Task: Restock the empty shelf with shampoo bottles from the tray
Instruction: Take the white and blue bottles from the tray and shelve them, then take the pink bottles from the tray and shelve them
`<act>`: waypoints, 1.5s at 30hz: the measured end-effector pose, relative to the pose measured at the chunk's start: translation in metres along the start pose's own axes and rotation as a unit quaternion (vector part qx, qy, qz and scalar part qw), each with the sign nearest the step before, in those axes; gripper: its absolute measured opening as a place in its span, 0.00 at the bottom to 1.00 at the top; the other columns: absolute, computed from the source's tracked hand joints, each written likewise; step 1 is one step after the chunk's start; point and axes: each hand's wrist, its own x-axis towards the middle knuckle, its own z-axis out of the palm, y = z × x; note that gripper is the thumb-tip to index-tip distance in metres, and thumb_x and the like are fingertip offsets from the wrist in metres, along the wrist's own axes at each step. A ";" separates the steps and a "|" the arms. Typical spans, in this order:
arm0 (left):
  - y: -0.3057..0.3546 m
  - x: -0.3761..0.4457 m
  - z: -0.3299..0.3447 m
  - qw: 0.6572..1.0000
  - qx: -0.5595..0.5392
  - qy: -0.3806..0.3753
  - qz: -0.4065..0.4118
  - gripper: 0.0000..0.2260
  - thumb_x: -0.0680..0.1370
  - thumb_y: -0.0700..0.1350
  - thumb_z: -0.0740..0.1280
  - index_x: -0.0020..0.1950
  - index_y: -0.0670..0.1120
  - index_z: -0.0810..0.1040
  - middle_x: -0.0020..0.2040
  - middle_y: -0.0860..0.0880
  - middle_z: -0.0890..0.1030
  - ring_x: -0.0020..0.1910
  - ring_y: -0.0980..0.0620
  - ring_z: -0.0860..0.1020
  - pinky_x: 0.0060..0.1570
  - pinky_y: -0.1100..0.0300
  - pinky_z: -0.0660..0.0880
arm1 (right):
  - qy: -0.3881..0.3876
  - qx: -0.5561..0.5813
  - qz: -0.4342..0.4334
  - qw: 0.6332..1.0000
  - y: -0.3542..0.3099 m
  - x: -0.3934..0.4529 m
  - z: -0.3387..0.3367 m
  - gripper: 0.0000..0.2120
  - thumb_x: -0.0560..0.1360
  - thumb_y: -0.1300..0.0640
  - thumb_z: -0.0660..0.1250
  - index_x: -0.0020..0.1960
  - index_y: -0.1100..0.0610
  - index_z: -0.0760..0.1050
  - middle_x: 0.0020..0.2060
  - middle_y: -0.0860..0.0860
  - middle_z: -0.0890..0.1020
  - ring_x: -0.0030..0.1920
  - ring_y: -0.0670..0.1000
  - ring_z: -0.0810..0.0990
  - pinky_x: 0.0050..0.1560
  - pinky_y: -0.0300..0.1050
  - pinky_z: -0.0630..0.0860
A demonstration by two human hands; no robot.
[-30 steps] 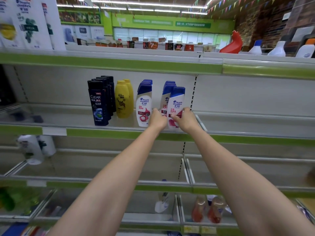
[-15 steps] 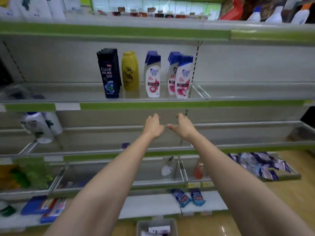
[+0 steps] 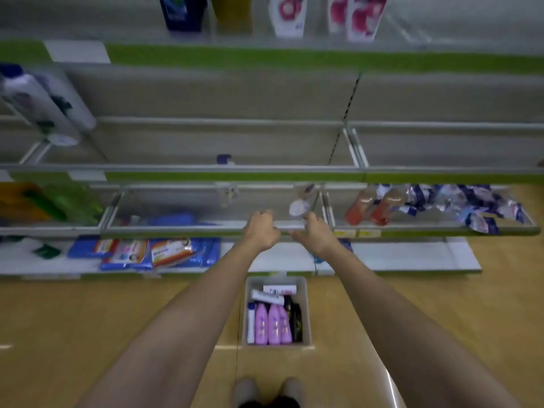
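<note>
**Both hands empty above the tray of bottles**

Nearest, two shoe tips (image 3: 268,391) show at the bottom edge on the wooden floor (image 3: 88,325). Just beyond them, below and between the two forearms, sits the grey tray (image 3: 307,313) on the floor. Inside it lie three pink bottles (image 3: 272,323) side by side, a slim white bottle (image 3: 250,326) to their left, what looks like two dark bottles (image 3: 295,320) to their right, and two white bottles (image 3: 272,294) lying crosswise at the far end.

Farther out, the left hand (image 3: 262,232) and right hand (image 3: 316,234) hover close together, well above the tray, fingers loosely curled and holding nothing; they do not touch each other.

Behind the hands runs a low shelf rail (image 3: 176,229). Right of the right hand lie two orange-red bottles (image 3: 372,206) and a heap of blue-and-white packets (image 3: 471,204). Left of the left hand, lower down, lies a stack of blue packs (image 3: 159,253).

Higher and farther, above both hands, the restocked shelf (image 3: 294,57) carries a dark blue bottle (image 3: 182,13), a yellow bottle (image 3: 232,13) and three white bottles with pink labels (image 3: 362,16), all cut off at the top edge. Blur hides anything standing behind them.
</note>
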 end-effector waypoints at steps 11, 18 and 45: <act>-0.106 -0.012 0.158 0.988 0.009 -0.131 -0.086 0.13 0.76 0.42 0.62 0.59 0.40 0.75 0.59 0.38 0.77 0.58 0.39 0.76 0.56 0.51 0.75 | -0.126 0.009 0.063 0.990 0.110 0.016 0.147 0.26 0.78 0.51 0.63 0.70 0.63 0.62 0.63 0.62 0.73 0.62 0.61 0.74 0.53 0.45 0.69; -0.145 -0.012 0.223 0.974 -0.003 -0.187 -0.127 0.16 0.77 0.42 0.61 0.65 0.39 0.70 0.63 0.37 0.72 0.63 0.39 0.72 0.60 0.56 0.70 | -0.162 0.026 0.095 0.982 0.164 0.022 0.217 0.25 0.76 0.51 0.65 0.67 0.66 0.66 0.61 0.64 0.74 0.61 0.61 0.73 0.56 0.48 0.69; -0.322 0.201 0.568 0.963 0.057 -0.156 -0.215 0.32 0.76 0.44 0.65 0.73 0.32 0.54 0.71 0.36 0.57 0.70 0.39 0.61 0.68 0.53 0.64 | -0.161 0.061 0.146 0.974 0.385 0.266 0.525 0.29 0.75 0.53 0.66 0.69 0.67 0.61 0.65 0.65 0.71 0.64 0.62 0.72 0.60 0.51 0.72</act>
